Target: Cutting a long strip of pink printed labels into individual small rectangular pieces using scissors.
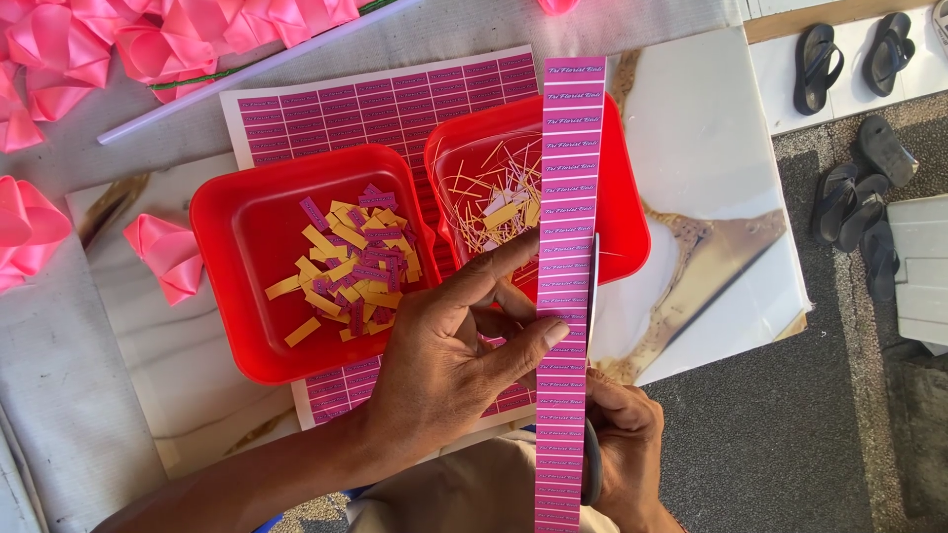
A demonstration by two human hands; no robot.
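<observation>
Bright daylight, sharp focus throughout. Sun from the far right casts hard shadows toward the near left: the left hand (449, 360) darkens the near rim of the red tray (247, 326). The white marbled board (701, 148) shows mild glare. Slight wide-angle bending at the edges.

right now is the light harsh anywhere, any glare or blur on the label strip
Head view: strong sunlight, washing out the white marbled board; the left hand casts a hard shadow toward the red tray. The pink label strip is sharp, without glare. The right hand lies partly in shade.
</observation>
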